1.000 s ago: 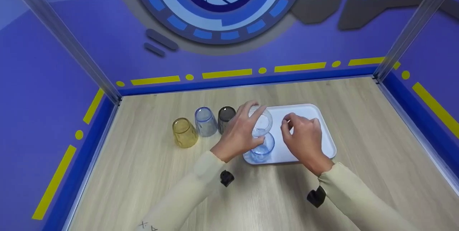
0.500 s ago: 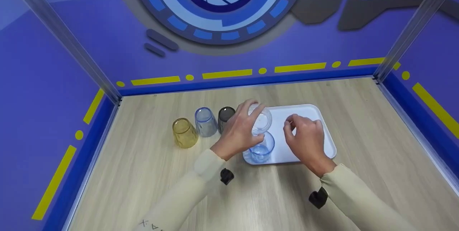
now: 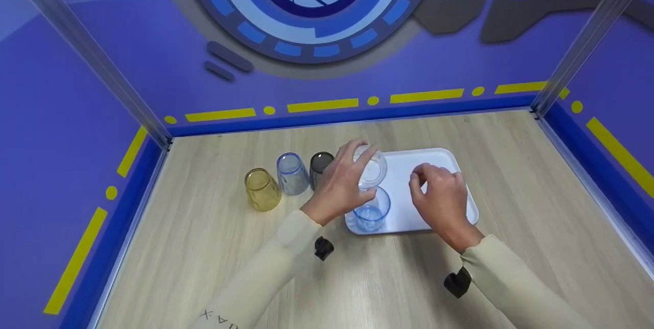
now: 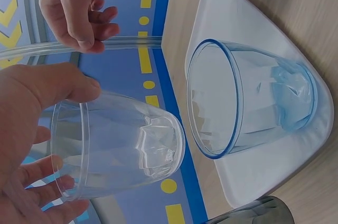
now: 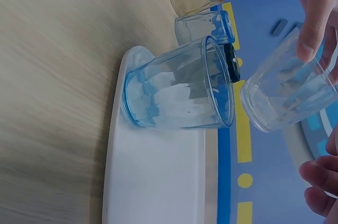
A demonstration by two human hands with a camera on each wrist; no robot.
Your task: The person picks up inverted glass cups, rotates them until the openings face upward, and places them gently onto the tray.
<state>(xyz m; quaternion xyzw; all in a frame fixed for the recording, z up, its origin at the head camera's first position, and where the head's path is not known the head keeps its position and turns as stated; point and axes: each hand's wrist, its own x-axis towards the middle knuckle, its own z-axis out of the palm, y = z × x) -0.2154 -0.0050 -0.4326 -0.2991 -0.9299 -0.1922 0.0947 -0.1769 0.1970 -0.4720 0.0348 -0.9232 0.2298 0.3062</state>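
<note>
My left hand [image 3: 337, 183] grips a clear drinking glass [image 4: 119, 145] near its rim, thumb on one side and fingers on the other. The clear glass is upright, its base just past the rim level of a blue-tinted glass [image 4: 253, 97] in the left wrist view. That blue-tinted glass stands mouth up on the left end of a white tray [image 3: 411, 216]. Over the tray's right part hangs my right hand [image 3: 442, 196], fingers loosely curled around nothing. In the right wrist view, the clear glass [image 5: 288, 89] appears beyond the blue-tinted one.
Left of the tray, an amber glass [image 3: 263, 193], a bluish glass [image 3: 294, 178] and a dark grey glass [image 3: 319, 168] stand upside down on the wooden table [image 3: 214, 247]. My left hand partly covers the dark one. Blue-purple panels [image 3: 122, 53] enclose the back and sides.
My left hand has risen slightly toward the back with the clear glass in its grip. My right hand has drifted a little to the right.
</note>
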